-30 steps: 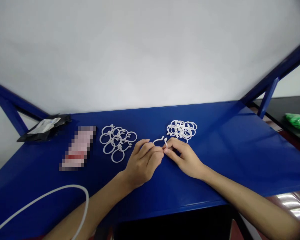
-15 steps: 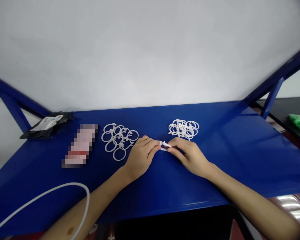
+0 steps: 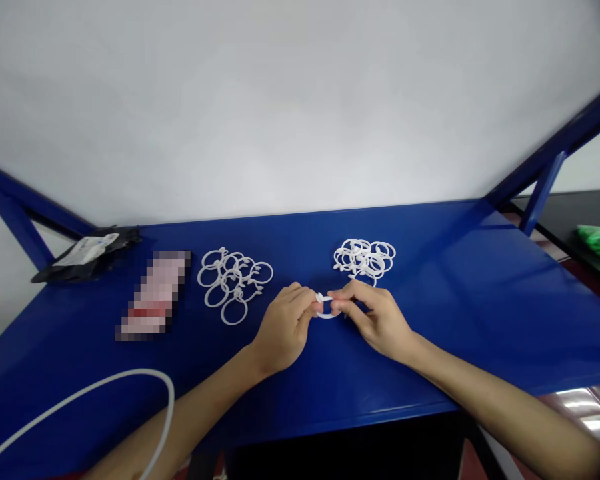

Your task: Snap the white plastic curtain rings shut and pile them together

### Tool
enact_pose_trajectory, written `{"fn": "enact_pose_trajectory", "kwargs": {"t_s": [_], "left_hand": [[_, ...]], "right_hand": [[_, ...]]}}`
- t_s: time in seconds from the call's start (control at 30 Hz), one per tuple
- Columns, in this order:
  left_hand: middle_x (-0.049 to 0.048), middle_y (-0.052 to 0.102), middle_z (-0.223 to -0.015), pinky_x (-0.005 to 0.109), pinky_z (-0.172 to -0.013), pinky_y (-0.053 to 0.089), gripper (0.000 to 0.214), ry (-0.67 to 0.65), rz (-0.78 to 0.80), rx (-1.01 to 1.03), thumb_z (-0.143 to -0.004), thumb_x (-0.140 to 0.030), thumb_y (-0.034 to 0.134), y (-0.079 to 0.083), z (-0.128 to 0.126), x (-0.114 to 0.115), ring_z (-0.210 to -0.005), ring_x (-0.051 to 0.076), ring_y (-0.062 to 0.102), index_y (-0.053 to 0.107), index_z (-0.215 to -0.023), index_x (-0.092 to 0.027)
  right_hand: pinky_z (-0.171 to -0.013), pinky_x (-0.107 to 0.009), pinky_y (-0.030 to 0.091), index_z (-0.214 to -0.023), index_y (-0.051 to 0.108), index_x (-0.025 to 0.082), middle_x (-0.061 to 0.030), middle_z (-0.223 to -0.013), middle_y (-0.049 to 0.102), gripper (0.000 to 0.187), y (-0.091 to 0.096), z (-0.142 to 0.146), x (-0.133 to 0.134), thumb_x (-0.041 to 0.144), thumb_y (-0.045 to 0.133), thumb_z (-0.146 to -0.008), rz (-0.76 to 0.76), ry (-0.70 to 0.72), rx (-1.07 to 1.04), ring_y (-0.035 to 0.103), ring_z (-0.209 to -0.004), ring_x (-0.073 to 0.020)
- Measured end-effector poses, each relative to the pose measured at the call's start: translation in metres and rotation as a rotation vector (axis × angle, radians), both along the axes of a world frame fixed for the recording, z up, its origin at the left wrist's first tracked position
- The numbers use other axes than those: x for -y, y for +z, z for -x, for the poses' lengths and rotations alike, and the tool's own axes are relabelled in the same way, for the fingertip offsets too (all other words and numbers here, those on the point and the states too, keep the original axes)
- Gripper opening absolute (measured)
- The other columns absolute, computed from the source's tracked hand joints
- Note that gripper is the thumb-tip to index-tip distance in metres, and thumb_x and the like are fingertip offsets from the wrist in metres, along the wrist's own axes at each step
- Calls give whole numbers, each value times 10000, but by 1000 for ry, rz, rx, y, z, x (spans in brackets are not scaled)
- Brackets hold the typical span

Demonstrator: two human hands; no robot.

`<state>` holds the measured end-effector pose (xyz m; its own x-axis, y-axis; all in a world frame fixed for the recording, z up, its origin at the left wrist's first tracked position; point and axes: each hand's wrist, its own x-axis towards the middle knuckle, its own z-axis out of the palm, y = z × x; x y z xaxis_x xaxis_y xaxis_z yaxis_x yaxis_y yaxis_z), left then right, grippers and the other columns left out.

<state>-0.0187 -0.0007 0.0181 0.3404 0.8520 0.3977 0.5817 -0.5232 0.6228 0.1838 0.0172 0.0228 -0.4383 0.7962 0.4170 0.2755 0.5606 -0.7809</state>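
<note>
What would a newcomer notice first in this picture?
The left hand and the right hand meet at the middle of the blue table, pinching one white ring between their fingertips. Behind them lie two heaps of similar rings: the left heap spread out, the right heap tighter.

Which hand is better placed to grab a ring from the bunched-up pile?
Right, probably: the right hand lies just before the bunched-up pile, while the left hand sits nearer the spread-out rings. Both pinch one ring.
</note>
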Motion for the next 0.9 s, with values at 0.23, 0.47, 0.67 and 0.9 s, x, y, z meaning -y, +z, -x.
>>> {"fn": "enact_pose_trajectory", "kwargs": {"t_s": [0.23, 0.47, 0.67, 0.9], "left_hand": [[-3, 591, -694, 315, -662, 415, 328, -6, -18, -26, -1019, -168, 385, -6, 0, 1, -705, 157, 513, 498, -712, -193], [6, 593, -697, 335, -671, 411, 308, -36, -70, -109, -994, -131, 396, -11, 3, 0, -709, 165, 508, 520, -718, -189], [0, 575, -689, 334, -668, 392, 289, -75, -140, -191, -978, -96, 410, -13, 5, -1, -710, 164, 495, 504, -718, -181], [14, 576, -701, 338, -656, 383, 329, -28, -208, -325, -1027, -186, 380, -2, 3, -3, -684, 170, 485, 500, -721, -186]], "right_hand": [[-686, -291, 498, -888, 642, 191, -34, -826, 704, 208, 1, -1, 2, 226, 493, -1029, -135, 54, 111, 595, -709, -142], [-683, -310, 476, -914, 640, 176, -47, -806, 694, 281, 0, -2, 1, 248, 410, -1058, -239, 111, 256, 543, -671, -151], [-666, -306, 460, -948, 659, 158, -47, -742, 639, 309, -3, -2, 2, 221, 378, -1061, -321, 110, 397, 510, -668, -161], [-688, -305, 501, -1017, 675, 161, -62, -825, 697, 264, -4, -1, -1, 260, 433, -1054, -310, 8, 335, 567, -718, -163]]}}
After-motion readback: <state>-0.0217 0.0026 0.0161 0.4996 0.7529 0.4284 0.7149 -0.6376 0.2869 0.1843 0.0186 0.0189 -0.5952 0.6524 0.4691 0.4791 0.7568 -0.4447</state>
